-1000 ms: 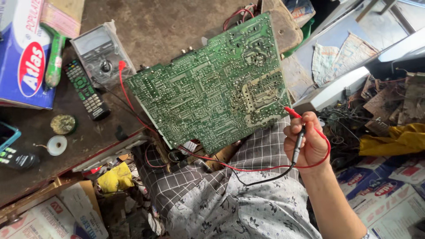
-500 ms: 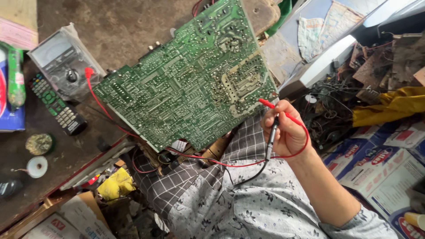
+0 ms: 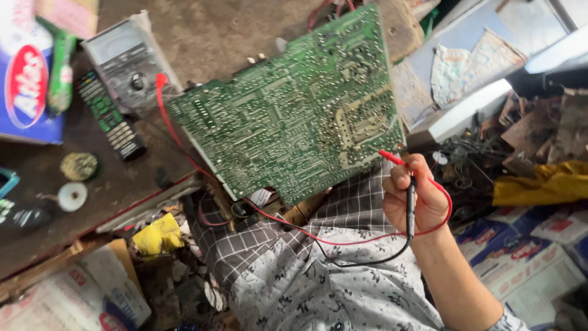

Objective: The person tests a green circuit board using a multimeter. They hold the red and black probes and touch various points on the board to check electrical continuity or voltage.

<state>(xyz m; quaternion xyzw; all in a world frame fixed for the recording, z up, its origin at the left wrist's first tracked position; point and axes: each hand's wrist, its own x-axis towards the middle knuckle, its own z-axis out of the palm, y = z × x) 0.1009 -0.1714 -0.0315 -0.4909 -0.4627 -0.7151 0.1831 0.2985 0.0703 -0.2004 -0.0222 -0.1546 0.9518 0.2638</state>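
A large green circuit board (image 3: 288, 116) is held tilted, solder side up, over the edge of a dark workbench (image 3: 128, 178). My right hand (image 3: 416, 196) grips a red probe (image 3: 392, 158) and a black probe (image 3: 410, 208) together. The red tip touches the board's lower right corner. Red and black leads (image 3: 343, 245) loop across my lap, and the red one runs back to a grey multimeter (image 3: 125, 61) on the bench. My left hand (image 3: 304, 213) is almost hidden under the board; only some fingers show at its lower edge.
On the bench lie a remote control (image 3: 110, 116), a blue box (image 3: 24, 79), a green tube (image 3: 61, 67), a round tin (image 3: 78, 165) and a solder reel (image 3: 72, 196). A yellow rag (image 3: 158, 233) hangs below. Scrap wires (image 3: 471, 165) and cardboard boxes (image 3: 539, 257) crowd the right.
The view has swung a little left and back. My right hand keeps both probes at the board's lower right corner. Nothing was picked up or let go.
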